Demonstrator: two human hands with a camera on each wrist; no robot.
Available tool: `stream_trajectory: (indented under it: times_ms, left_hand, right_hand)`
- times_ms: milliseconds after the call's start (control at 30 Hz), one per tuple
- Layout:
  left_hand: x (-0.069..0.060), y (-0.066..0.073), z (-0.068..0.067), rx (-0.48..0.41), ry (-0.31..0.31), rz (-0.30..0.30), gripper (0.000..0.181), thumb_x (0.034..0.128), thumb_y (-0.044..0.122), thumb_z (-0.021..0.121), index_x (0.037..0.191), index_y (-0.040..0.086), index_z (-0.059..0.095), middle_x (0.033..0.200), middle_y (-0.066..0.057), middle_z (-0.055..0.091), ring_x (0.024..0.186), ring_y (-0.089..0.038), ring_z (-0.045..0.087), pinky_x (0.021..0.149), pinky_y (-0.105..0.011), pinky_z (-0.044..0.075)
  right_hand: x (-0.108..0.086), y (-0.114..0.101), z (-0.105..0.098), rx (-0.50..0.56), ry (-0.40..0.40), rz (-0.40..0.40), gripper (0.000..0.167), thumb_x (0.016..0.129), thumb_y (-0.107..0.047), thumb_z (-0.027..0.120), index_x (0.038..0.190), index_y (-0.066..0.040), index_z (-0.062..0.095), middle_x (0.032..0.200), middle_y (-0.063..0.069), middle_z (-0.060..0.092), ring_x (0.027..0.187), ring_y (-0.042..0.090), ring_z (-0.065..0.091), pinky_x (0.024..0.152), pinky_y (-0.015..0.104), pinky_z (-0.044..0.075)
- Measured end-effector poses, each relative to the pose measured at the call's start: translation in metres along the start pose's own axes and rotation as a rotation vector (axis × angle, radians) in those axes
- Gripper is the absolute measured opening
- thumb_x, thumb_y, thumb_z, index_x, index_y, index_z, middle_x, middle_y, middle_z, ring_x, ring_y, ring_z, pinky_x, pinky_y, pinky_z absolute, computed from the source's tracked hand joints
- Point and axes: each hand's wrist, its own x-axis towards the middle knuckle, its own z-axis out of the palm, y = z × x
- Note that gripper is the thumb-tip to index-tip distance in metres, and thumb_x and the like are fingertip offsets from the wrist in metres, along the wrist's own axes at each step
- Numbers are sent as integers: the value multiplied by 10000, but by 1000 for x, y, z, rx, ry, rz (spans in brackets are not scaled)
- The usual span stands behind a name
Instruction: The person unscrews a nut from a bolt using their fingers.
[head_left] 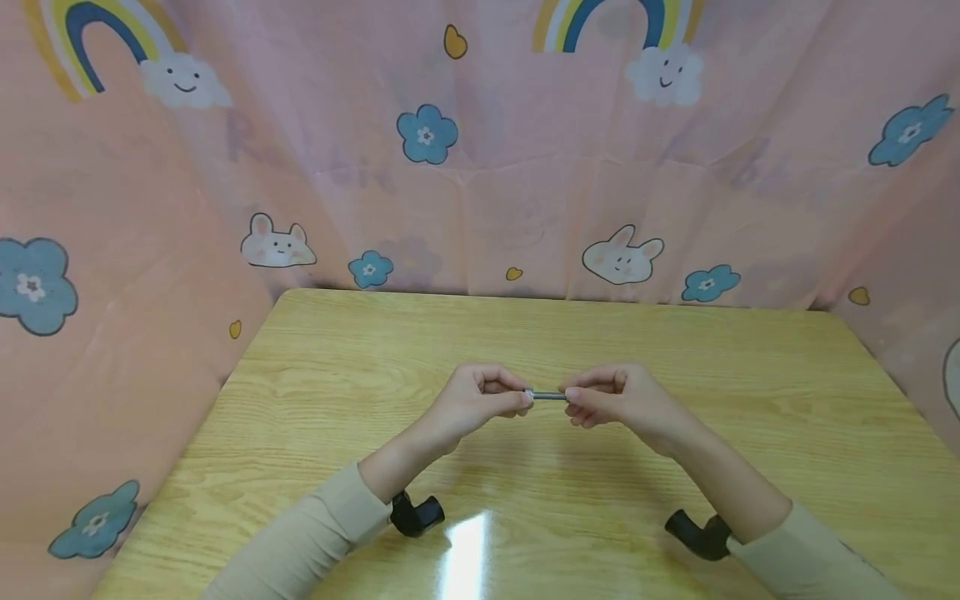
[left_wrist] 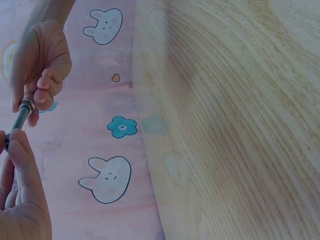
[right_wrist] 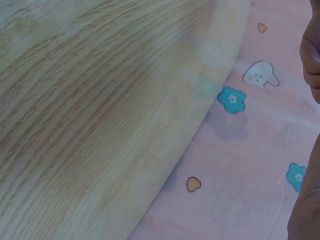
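A metal bolt (head_left: 550, 396) is held level above the table between my two hands. My left hand (head_left: 476, 404) pinches its left end between thumb and fingers. At the other end, my right hand (head_left: 626, 404) pinches with thumb and fingertips. In the left wrist view the threaded shank (left_wrist: 20, 119) shows between the hands, with a hex nut (left_wrist: 27, 106) at the right hand's fingertips. The end in the left fingers is mostly covered. Only parts of the hands reach the right wrist view, where the bolt is out of sight.
A wood-grain table (head_left: 360, 350) lies beneath both hands. Pink printed cloth (head_left: 517, 217) hangs behind it and along both sides. Black wrist-worn devices (head_left: 416, 514) stick out by the sleeves, and a bright reflection falls on the near tabletop.
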Motion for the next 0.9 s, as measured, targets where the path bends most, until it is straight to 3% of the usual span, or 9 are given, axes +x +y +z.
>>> stream_trajectory:
  times_ms: [233, 333, 467, 633, 900]
  left_hand:
    - [0, 1, 0, -11, 2, -5, 179, 875, 50, 635, 1001, -77, 637, 855, -79, 690, 769, -128, 641, 755, -305, 527]
    - [0, -1, 0, -12, -4, 2, 182, 875, 53, 636, 999, -80, 636, 849, -76, 690, 769, -129, 642, 758, -307, 527]
    - [0, -2, 0, -6, -4, 14, 188, 872, 62, 642, 996, -79, 640, 846, -73, 691, 768, -127, 642, 757, -307, 527]
    - [-1, -2, -1, -6, -4, 15, 188, 871, 55, 640, 1001, -82, 641, 851, -77, 691, 767, -125, 642, 754, -308, 527]
    - [-1, -2, -2, -1, 1, 8, 190, 872, 59, 642, 1002, -80, 644, 842, -66, 692, 760, -118, 635, 748, -298, 523]
  right_hand:
    - [-1, 3, -1, 25, 35, -58, 205, 823, -70, 700, 1001, 20, 651, 871, 49, 663, 790, 153, 647, 761, 291, 527]
    - [-1, 4, 0, 30, 37, -61, 280, 808, -56, 712, 1046, 66, 630, 906, 58, 658, 804, 145, 643, 759, 290, 530]
    - [1, 3, -1, 13, 13, -32, 406, 868, -126, 665, 1160, 132, 552, 950, 117, 666, 845, 174, 657, 770, 311, 535]
    - [2, 2, -1, -14, -18, 0, 400, 904, -176, 625, 1121, 156, 570, 898, 126, 683, 818, 193, 669, 755, 334, 543]
    - [1, 3, 1, -7, 38, -19, 294, 818, -100, 714, 1049, 64, 634, 866, 40, 662, 801, 161, 648, 769, 295, 527]
